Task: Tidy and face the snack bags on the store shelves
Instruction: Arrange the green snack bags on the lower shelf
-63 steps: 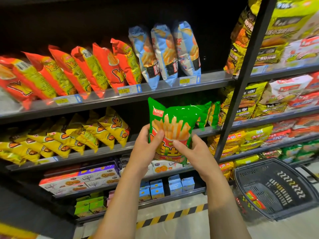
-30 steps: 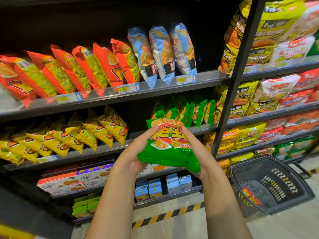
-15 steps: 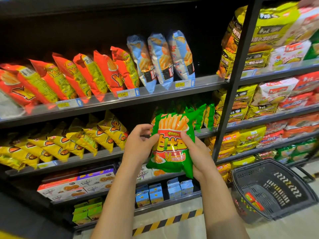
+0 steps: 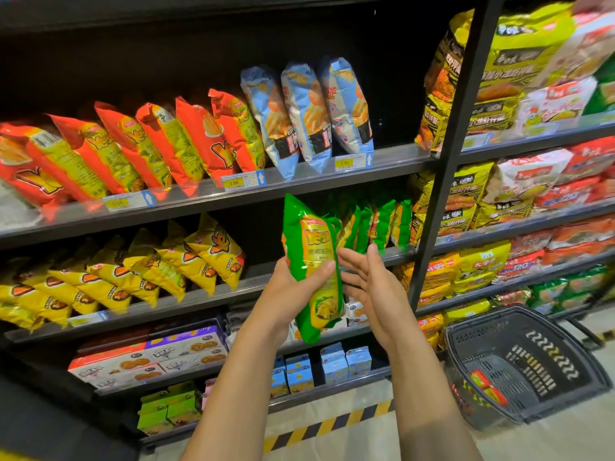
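Note:
My left hand (image 4: pixel 289 294) grips a green snack bag (image 4: pixel 311 261) upright in front of the middle shelf, its yellow-printed side turned towards me. My right hand (image 4: pixel 369 287) hovers just right of the bag with fingers spread and straight, holding nothing. Behind it, a short row of matching green bags (image 4: pixel 379 224) stands on the middle shelf (image 4: pixel 259 281). Yellow bags (image 4: pixel 186 257) lean in a row on the same shelf further left.
Red bags (image 4: pixel 143 148) and blue bags (image 4: pixel 309 111) fill the shelf above. A black upright post (image 4: pixel 442 181) divides off noodle packs (image 4: pixel 519 181) to the right. A dark shopping basket (image 4: pixel 529 361) sits on the floor at right. Boxes and small cartons (image 4: pixel 332 364) line the low shelves.
The green bag has turned from front-facing to side/back-facing and risen slightly. My right hand let go of it and opened; my left hand alone holds it.

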Motion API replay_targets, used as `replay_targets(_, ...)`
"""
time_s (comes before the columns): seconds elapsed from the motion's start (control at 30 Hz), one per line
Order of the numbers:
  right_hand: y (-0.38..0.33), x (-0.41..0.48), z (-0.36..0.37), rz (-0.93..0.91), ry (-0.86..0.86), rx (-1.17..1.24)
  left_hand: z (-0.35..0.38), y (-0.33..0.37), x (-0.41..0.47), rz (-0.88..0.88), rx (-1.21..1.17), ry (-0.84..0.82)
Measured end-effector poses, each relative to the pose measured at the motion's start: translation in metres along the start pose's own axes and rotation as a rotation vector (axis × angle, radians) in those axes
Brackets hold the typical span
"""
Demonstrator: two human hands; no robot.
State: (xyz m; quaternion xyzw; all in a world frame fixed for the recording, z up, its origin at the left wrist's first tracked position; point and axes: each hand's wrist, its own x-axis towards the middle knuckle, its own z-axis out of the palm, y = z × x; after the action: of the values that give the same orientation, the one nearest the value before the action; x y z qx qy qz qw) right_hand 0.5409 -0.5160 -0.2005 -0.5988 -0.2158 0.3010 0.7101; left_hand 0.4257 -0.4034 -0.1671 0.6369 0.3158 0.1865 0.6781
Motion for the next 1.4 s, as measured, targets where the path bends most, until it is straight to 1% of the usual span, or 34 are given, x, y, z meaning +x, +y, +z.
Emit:
replay_targets(0.07,-0.001,0.000,-0.003,-0.008,0.012,-0.007,-0.003,-0.005,0.004,-0.042,-0.062,0.040)
replay_targets(0.13,-0.001,0.001,-0.005,-0.029,0.040,0.002,-0.006,-0.007,0.006,-0.083,-0.130,0.043)
replay_targets(0.2,0.001,0.002,-0.009,-0.052,0.080,0.037,-0.010,-0.008,0.006,-0.109,-0.236,-0.016)
replay_targets(0.27,0.005,0.004,-0.012,-0.066,0.094,0.012,-0.013,-0.008,0.005,-0.121,-0.332,-0.091)
replay_targets(0.37,0.013,0.004,-0.014,-0.035,-0.002,-0.077,-0.013,-0.009,0.003,-0.127,-0.399,-0.162)
replay_targets(0.43,0.018,0.004,-0.014,-0.004,-0.075,-0.108,-0.012,-0.010,0.003,-0.122,-0.393,-0.187)
replay_targets(0.53,0.016,0.003,-0.013,-0.048,-0.113,-0.153,-0.013,-0.013,0.006,-0.102,-0.335,-0.181)
replay_targets(0.73,0.018,0.003,-0.014,-0.125,-0.002,-0.174,-0.019,-0.020,0.010,-0.032,-0.184,-0.124)
replay_targets(0.83,0.020,0.006,-0.010,-0.142,0.014,-0.191,-0.023,-0.022,0.012,-0.014,-0.151,-0.107)
replay_targets(0.93,0.024,0.014,-0.004,-0.136,-0.039,-0.223,-0.027,-0.025,0.016,0.008,-0.138,-0.039)
replay_targets(1.03,0.032,0.031,0.004,-0.090,-0.094,-0.241,-0.037,-0.033,0.024,0.026,-0.149,0.064)
replay_targets(1.1,0.037,0.045,0.011,-0.091,-0.107,-0.301,-0.048,-0.041,0.033,0.025,-0.165,0.144)
replay_targets(1.27,0.052,0.085,0.019,-0.072,-0.082,-0.415,-0.076,-0.062,0.067,-0.006,-0.245,0.401)
replay_targets(1.4,0.061,0.117,0.028,-0.061,-0.033,-0.480,-0.091,-0.085,0.116,-0.012,-0.269,0.558)
